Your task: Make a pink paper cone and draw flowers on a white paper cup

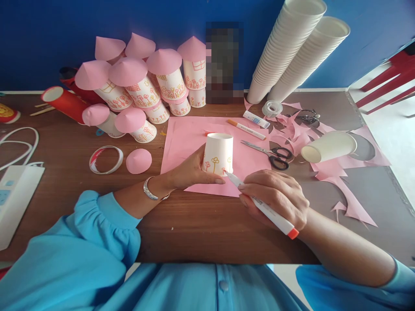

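Note:
My left hand point(197, 170) grips a white paper cup point(219, 151) from its left side, thumb along the lower edge. The cup is held upside down, with orange and red flowers drawn around its lower part. In my right hand point(275, 196) is a white marker point(269, 214) with a red-orange end, its tip touching the cup near a small red flower. Under the cup lies a pink paper sheet point(181, 138). On that sheet, to the right, are an orange-capped marker point(246, 128) and black-handled scissors point(267, 151).
Decorated cup towers with pink cone roofs point(129, 71) stand at back left. Tall stacks of paper cups point(288, 43) lean on the blue wall. Pink paper scraps point(340, 172), a lying cup point(329, 147) and clear tape point(272, 108) are right; a tape ring point(106, 160) and power strip point(19, 198) left.

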Demonstrator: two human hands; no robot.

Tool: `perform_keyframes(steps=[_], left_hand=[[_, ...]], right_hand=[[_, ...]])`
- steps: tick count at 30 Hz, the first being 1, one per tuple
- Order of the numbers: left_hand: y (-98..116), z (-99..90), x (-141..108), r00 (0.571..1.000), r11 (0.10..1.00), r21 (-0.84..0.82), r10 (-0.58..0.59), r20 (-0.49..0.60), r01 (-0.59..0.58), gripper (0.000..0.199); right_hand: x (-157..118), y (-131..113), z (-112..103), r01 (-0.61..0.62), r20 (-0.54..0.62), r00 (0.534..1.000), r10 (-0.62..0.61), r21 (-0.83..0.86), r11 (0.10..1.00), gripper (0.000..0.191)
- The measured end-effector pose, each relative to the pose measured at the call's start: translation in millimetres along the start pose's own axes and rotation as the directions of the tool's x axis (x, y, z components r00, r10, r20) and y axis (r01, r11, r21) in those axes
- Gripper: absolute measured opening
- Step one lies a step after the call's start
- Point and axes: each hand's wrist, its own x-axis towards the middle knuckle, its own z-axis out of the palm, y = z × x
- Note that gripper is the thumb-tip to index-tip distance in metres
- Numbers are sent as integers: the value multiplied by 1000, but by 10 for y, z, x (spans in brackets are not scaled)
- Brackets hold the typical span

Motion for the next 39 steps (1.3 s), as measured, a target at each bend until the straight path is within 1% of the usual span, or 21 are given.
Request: perform_keyframes(steps=[4,10,15,20,23,27,33,39], left_hand=[[11,9,-4,1000,1000,0,-2,4,2,74],[21,10,0,1000,1000,8,-10,5,10,72],[4,11,4,1000,1000,-18,0,24,1,70],[6,16,-1,1000,1000,2,-3,28,3,69],[2,15,1,1000,1000,10,-2,29,1,68],[-19,8,1,1000,1000,13,-6,23,6,71],[-27,0,3,1000,1000,6,1,30,-1,76],[-12,6,4,999,1000,-2,6,36,-5,76]], right_hand=[[-12,5,6,22,-5,1000,-22,11,1000,15],[-2,2,32,18,6,1000,-18,4,1000,14],[-3,3,30,42,18,999,-42,34,999,15],[-24,11,21,29,35,999,-30,38,999,14],[-26,17,28,22,25,999,-23,36,999,16],[-11,12,37,25,11,1000,-25,36,999,18],[7,-10,17,17,4,1000,-17,18,1000,15],[-2,-5,18,18,13,1000,-18,11,1000,15]])
